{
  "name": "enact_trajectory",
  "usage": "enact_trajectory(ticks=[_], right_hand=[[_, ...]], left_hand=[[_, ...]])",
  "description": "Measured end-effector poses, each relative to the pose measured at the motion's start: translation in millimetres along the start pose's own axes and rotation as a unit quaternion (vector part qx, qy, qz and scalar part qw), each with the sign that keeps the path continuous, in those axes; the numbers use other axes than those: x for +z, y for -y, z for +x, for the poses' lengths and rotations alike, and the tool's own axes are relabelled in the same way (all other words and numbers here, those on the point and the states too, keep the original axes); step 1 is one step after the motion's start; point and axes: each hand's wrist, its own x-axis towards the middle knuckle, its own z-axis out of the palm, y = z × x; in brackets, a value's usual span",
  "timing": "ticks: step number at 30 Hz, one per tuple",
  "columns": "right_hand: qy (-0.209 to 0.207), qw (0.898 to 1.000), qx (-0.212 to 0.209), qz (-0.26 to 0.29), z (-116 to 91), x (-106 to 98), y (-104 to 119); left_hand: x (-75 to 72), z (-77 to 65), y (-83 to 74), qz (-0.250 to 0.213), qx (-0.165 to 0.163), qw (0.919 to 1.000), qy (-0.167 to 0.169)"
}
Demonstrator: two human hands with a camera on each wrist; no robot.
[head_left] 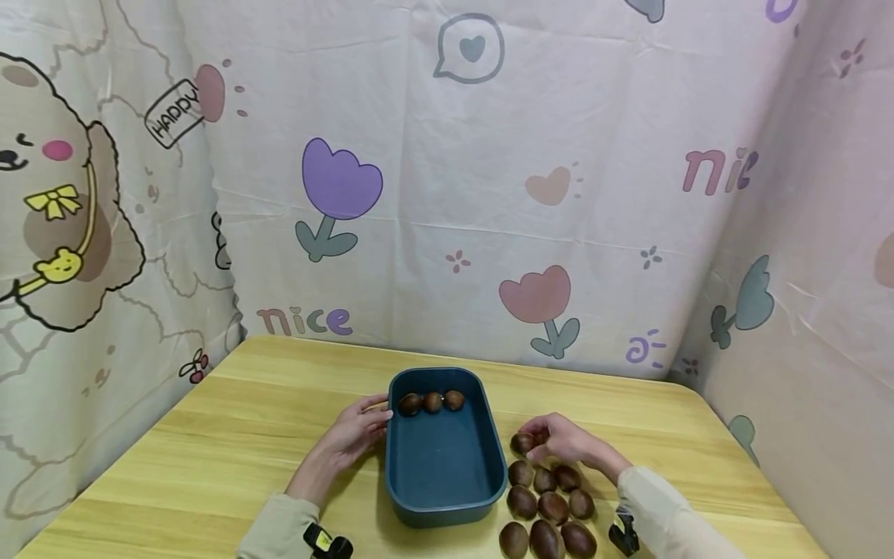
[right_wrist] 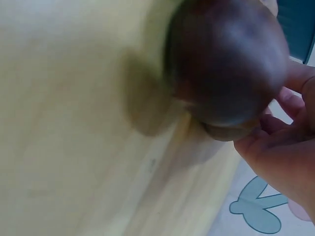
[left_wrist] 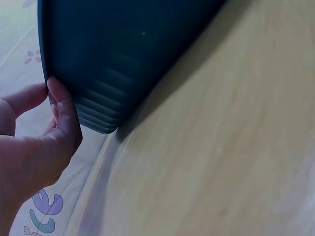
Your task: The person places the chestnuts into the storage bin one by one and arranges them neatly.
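Observation:
A dark blue rectangular box (head_left: pixel 443 477) stands on the table, with three brown chestnuts (head_left: pixel 433 401) lined up inside at its far end. My left hand (head_left: pixel 356 431) holds the box's left side near the far corner; in the left wrist view, thumb and fingers pinch its rim. To the right of the box, my right hand (head_left: pixel 562 441) has its thumb and fingers around a chestnut (right_wrist: pixel 226 132), mostly hidden by a larger chestnut near the right wrist camera. Another chestnut (head_left: pixel 522 443) lies at its fingertips. Several more chestnuts (head_left: pixel 553 508) lie in rows below that hand.
The light wooden table (head_left: pixel 293 373) has its far edge close to a patterned cloth (head_left: pixel 447 194) hanging behind it and on both sides. The box's raised walls stand between the two hands.

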Motion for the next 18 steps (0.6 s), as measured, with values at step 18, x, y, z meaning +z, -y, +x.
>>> enact_trajectory(ticks=[18], right_hand=[[-0.022, 0.999, -0.003, -0.043, 42, -39, 58]], left_hand=[[0.8, -0.1, 0.7, -0.003, 0.000, 1.0000, -0.004]])
